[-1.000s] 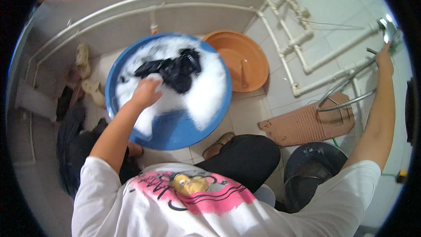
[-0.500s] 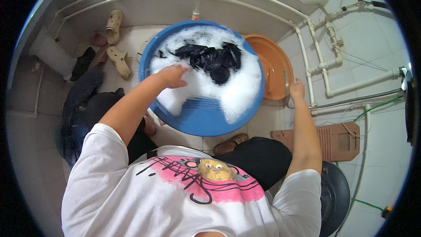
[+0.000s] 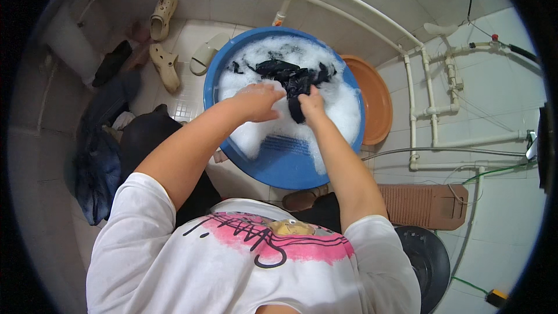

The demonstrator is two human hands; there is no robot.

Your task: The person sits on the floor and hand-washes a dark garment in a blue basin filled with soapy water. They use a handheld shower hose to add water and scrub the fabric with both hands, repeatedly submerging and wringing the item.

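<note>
A large blue basin (image 3: 279, 173) is full of white suds (image 3: 334, 90), with a wet black garment (image 3: 299, 81) bunched among them. My right hand (image 3: 312, 106) reaches in from the right, its fingers closed on a dark fold at the near side of the garment. Just to its left, my left hand (image 3: 258, 102) hovers over the foam with fingers apart and nothing visible in them. A ribbed slope shows on the near inner side of the basin.
An orange basin (image 3: 378, 104) stands behind the blue one's right side. A brown washboard (image 3: 421, 204) and a dark round pan (image 3: 427, 261) lie at the right. Beige clogs (image 3: 165, 68) and dark clothes (image 3: 102, 163) are on the left. White pipes (image 3: 410, 110) line the walls.
My right hand has come from beside the orange basin to the black garment and grasped its near fold. My left hand stays over the suds. The whole view has shifted slightly.
</note>
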